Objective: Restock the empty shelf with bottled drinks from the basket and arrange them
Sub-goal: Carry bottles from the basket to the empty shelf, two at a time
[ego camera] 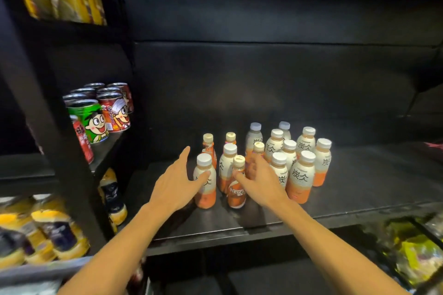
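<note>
- Centrally, a black matte shelf board (359,189) is seen from above, with a cluster of small plastic drink bottles standing upright on its middle.
- Most of the cluster is made up of white-capped bottles with cream and orange labels (300,177), grouped close together toward the right.
- Slimmer orange bottles with beige caps are mixed in on the left side; one of them, a Nescafé-labelled orange bottle (237,185), stands at the front.
- The left hand (176,184) is stretched forward with fingers spread and relaxed, its thumb laid against the front-left white-capped bottle (205,183); nothing is gripped.
- The right hand (262,182) is reached in just right of the Nescafé bottle, thumb touching it, fingers loosely spread among the bottles behind; whether any bottle is grasped cannot be told.
- Cartoon-printed red and green cans (100,112) are stacked on a neighbouring shelf to the left.
- Blurred yellow and dark packaged bottles (48,235) are seen lower left.
</note>
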`<state>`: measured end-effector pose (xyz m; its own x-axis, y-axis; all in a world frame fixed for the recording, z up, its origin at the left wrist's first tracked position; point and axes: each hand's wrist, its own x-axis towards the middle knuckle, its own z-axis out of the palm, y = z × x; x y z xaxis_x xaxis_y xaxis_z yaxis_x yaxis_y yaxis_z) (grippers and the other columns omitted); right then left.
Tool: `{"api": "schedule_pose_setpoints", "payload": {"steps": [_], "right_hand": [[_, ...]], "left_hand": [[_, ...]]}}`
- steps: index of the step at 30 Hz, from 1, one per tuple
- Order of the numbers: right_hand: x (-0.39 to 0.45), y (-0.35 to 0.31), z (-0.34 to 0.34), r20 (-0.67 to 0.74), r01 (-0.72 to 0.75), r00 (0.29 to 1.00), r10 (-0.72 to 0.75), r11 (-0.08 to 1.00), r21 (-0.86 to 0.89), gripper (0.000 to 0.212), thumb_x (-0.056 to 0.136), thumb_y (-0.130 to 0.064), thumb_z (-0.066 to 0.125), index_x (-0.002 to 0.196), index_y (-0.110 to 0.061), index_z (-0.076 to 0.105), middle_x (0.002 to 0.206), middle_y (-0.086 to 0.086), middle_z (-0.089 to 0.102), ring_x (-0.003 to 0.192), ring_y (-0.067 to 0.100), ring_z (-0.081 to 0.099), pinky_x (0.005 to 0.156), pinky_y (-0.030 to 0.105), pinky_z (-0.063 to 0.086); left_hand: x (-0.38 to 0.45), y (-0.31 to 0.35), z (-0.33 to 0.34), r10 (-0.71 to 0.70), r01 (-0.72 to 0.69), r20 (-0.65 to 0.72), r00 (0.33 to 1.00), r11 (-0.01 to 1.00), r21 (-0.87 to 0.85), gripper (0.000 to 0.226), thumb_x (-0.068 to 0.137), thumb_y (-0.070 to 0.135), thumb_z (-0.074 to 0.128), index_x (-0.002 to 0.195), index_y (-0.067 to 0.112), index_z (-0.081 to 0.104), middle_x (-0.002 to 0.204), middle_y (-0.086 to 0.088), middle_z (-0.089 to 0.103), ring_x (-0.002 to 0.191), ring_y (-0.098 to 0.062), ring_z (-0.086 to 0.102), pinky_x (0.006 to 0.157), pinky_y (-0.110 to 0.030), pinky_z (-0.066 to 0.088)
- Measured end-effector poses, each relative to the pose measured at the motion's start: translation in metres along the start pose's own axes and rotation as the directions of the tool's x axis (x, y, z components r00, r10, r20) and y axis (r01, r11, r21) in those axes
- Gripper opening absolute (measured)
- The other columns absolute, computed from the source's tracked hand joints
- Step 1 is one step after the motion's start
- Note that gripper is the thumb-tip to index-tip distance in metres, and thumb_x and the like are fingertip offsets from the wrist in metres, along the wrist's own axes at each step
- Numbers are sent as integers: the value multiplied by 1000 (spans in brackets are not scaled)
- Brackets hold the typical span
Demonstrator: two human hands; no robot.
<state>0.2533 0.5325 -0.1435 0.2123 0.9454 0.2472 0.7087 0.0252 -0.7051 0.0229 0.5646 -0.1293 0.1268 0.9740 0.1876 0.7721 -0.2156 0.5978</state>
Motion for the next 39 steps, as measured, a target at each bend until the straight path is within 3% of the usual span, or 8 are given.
{"api": "schedule_pose_setpoints", "payload": {"steps": [4,12,17,21,24,27,33,39], "right_hand": [[-9,-23,-32,41,143,990,-137,969,-201,55,89,-61,59,122,-18,52,103,-4,58,93,18,57,73,35,45],[-46,-60,-65,198,381,924,-327,835,-397,59,92,-67,42,118,-19,65,115,3,67,111,27,62,86,40,49],[-79,-106,-47,285,502,861,-421,792,-347,57,95,-63,44,128,-20,64,127,6,66,122,32,58,99,44,46],[-115,-157,-14,340,601,793,-506,743,-295,69,101,-63,41,152,-16,46,153,7,51,143,26,43,116,42,35],[-146,-201,22,372,651,746,-553,722,-234,69,100,-65,42,152,-19,46,152,4,52,140,25,46,110,43,41],[-180,-243,64,403,698,697,-593,689,-196,61,97,-69,42,136,-24,58,132,2,65,116,24,62,89,42,55],[-242,-323,139,471,771,601,-645,622,-132,56,98,-64,44,124,-18,64,112,6,69,106,31,64,77,42,55],[-289,-381,205,554,816,500,-665,577,-44,69,100,-65,41,150,-18,48,148,5,56,134,28,53,100,45,50]], "left_hand": [[-25,25,-30,-2,11,-46,999,978,208,87,90,76,42,159,29,21,162,1,34,145,-23,38,113,-47,38],[-106,44,-77,-34,84,-113,993,878,472,78,95,74,28,156,26,31,158,-3,41,142,-26,42,111,-49,41],[-168,12,-121,-75,151,-157,985,821,551,75,95,74,26,148,25,45,146,-3,53,131,-27,52,103,-47,46],[-225,-18,-161,-89,191,-203,975,797,572,79,90,76,21,139,23,54,136,-3,60,125,-27,56,100,-46,47],[-269,-53,-193,-154,265,-237,959,776,572,79,90,77,20,139,24,52,139,-3,57,126,-29,54,100,-45,47],[-314,-100,-227,-242,346,-252,937,738,579,76,96,74,24,149,25,44,150,-5,49,132,-30,50,104,-45,44],[-398,-191,-291,-373,475,-295,880,656,586,83,92,80,17,151,26,41,153,-4,47,134,-29,49,105,-50,44],[-459,-245,-326,-458,583,-361,812,609,538,82,94,78,20,150,23,42,151,-7,49,135,-29,50,108,-54,41]]}}
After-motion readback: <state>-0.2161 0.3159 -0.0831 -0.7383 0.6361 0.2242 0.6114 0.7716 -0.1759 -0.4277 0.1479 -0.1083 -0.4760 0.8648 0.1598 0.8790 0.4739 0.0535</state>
